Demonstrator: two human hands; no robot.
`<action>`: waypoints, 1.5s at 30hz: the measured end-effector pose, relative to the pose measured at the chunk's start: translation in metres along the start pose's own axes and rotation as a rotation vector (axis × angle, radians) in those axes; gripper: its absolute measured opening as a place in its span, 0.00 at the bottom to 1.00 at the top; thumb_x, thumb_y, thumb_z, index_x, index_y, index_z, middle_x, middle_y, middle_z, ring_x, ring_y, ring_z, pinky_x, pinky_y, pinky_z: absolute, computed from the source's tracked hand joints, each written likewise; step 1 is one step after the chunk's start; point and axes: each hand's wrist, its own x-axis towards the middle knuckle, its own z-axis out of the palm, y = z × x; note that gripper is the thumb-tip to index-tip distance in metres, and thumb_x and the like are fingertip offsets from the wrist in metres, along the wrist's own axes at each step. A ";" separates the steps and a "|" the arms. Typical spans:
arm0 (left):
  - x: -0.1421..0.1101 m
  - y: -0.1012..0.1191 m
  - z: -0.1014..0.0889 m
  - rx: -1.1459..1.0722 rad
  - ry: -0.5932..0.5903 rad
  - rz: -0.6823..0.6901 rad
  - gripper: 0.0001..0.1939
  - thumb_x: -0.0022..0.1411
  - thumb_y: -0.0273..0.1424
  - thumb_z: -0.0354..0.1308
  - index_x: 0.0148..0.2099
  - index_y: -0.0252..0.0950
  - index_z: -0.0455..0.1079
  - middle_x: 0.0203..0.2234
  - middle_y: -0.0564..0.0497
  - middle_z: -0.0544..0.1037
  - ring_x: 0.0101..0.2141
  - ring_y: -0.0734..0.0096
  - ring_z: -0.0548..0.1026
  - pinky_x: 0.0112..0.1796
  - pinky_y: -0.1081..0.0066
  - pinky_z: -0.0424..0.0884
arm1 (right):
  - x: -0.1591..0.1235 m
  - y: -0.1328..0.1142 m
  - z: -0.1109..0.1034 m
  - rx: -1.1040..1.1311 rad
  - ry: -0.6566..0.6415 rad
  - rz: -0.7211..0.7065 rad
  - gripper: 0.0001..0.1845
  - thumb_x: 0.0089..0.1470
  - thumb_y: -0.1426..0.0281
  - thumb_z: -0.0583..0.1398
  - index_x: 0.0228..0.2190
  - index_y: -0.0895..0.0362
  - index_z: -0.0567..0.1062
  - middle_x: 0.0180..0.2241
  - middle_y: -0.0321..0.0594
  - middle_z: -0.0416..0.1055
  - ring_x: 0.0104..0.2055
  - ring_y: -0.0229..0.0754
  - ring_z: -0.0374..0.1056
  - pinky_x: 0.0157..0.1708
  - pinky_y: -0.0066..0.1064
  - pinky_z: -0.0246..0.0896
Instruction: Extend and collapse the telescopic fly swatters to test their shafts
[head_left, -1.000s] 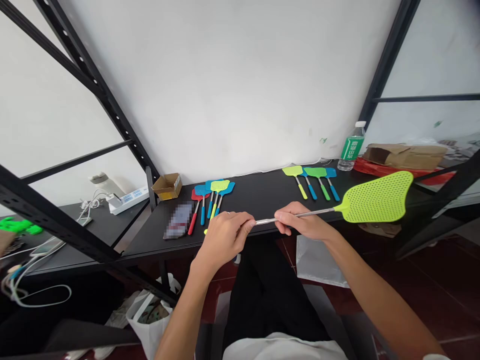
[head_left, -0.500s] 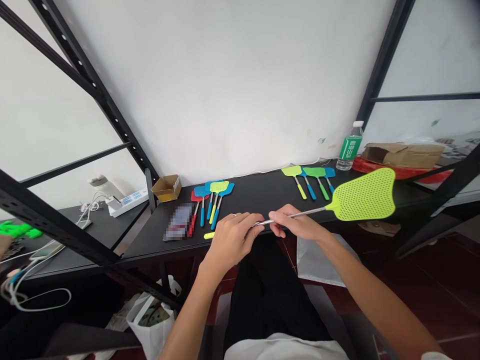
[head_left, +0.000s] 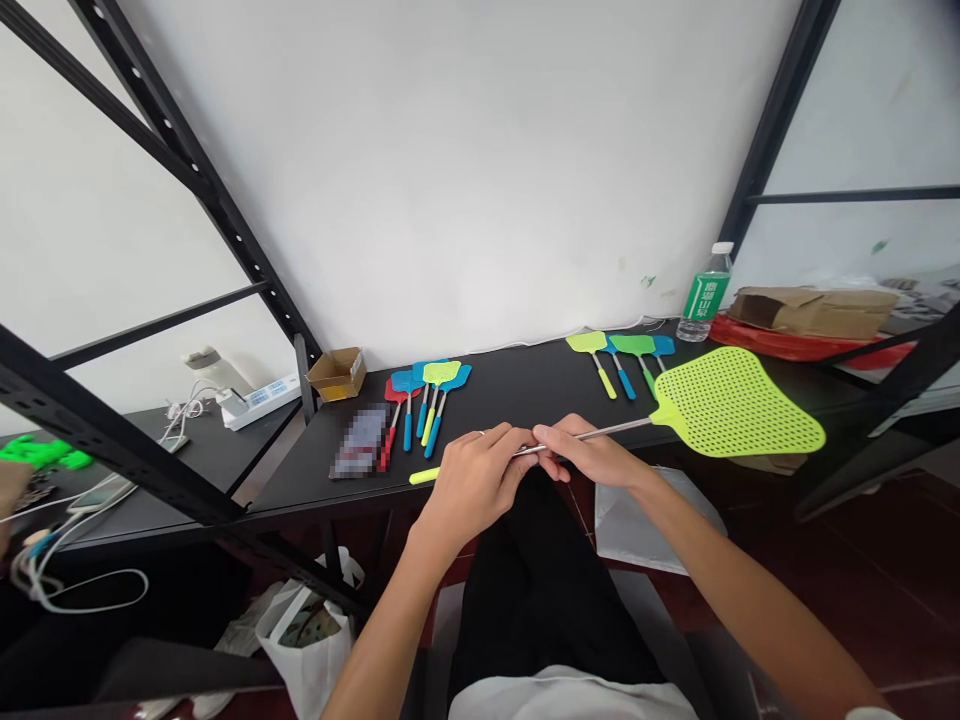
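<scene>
Desk: long black top [head_left: 510, 385] with a matte look, pushed up against a plain white wall [head_left: 487, 190] that had a few green smudges low on the right.
Frame: black metal uprights [head_left: 196, 175] stood either side, the left one punched with a row of holes.
Floor: dark red tile [head_left: 847, 580], with a white bag [head_left: 319, 665] down on the left.
Swatter in hand: lime-green swatter [head_left: 739, 405], held up crosswise over the front edge of the desk, head out to the right. Broad, flared plastic head full of little holes, thin shiny metal shaft, yellow-green handle end poking out left.
Left hand: this one [head_left: 476, 480] had its fingers curled over the handle side, closed around it.
Right hand: this one [head_left: 596, 455] pinched the metal shaft, thumb on top, right up against the other hand.
Other swatters: left bunch [head_left: 442, 373] overlapped in red, blue and yellow-green; right bunch [head_left: 634, 345] was yellow-green, blue and green.
Odds and ends: open cardboard box [head_left: 337, 374] at the back left, clear bottle [head_left: 705, 295] with a green label at the back right.
Changed: a second earlier, bare shaft showed between the hands; now they'd met, and the head was angled differently.
</scene>
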 end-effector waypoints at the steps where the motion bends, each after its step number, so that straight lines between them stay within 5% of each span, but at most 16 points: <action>1: 0.000 0.000 0.000 -0.013 -0.006 -0.009 0.12 0.74 0.35 0.45 0.45 0.38 0.69 0.32 0.52 0.76 0.30 0.69 0.71 0.32 0.69 0.61 | 0.000 -0.001 0.000 -0.006 -0.001 0.003 0.33 0.67 0.52 0.50 0.19 0.60 0.73 0.17 0.37 0.66 0.22 0.37 0.63 0.28 0.30 0.57; 18: -0.005 -0.001 -0.019 -0.159 -0.164 -0.036 0.17 0.75 0.35 0.42 0.40 0.41 0.72 0.23 0.56 0.70 0.24 0.72 0.65 0.29 0.71 0.56 | -0.006 -0.017 -0.006 -0.177 -0.144 -0.025 0.27 0.68 0.58 0.51 0.25 0.60 0.75 0.21 0.36 0.68 0.25 0.36 0.64 0.30 0.29 0.55; 31: -0.003 0.008 -0.015 -0.121 -0.032 -0.105 0.09 0.71 0.36 0.51 0.42 0.41 0.71 0.31 0.54 0.78 0.27 0.72 0.71 0.30 0.71 0.58 | -0.004 -0.007 -0.005 -0.014 -0.063 -0.007 0.28 0.66 0.54 0.53 0.24 0.61 0.77 0.20 0.38 0.69 0.25 0.38 0.65 0.30 0.31 0.56; 45: 0.000 0.008 -0.016 -0.069 -0.055 -0.071 0.11 0.72 0.36 0.50 0.45 0.41 0.73 0.32 0.53 0.79 0.29 0.71 0.74 0.30 0.71 0.64 | -0.005 -0.010 -0.008 -0.024 -0.044 0.003 0.28 0.66 0.56 0.54 0.22 0.61 0.77 0.19 0.38 0.69 0.23 0.36 0.64 0.28 0.29 0.56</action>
